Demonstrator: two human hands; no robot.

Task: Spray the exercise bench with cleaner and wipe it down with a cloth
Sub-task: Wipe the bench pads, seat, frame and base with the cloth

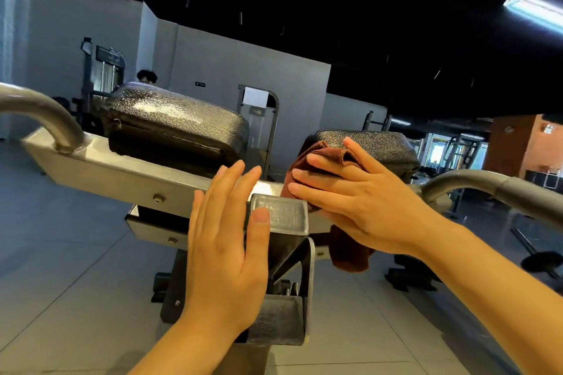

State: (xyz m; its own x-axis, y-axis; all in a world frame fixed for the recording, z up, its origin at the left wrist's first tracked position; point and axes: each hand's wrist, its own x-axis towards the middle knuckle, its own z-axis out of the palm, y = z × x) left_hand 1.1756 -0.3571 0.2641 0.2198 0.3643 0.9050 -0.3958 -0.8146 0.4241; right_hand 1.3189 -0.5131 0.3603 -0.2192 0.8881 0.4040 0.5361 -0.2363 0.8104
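The exercise machine has a grey metal crossbar (122, 173) carrying two black textured pads, the left pad (179, 119) and the right pad (377, 146). My right hand (359, 201) presses a brown cloth (350, 253) flat against the front of the right pad and the crossbar, with part of the cloth hanging below the bar. My left hand (225, 240) hovers with fingers spread in front of the crossbar's middle, beside a grey metal block (280, 216). It holds nothing. No spray bottle is in view.
Curved grey handles stick out at the left (45, 113) and right (499, 192) ends of the bar. A person's head (146, 76) shows behind the left pad. Other gym machines stand at the back. The floor is grey tile (61, 253).
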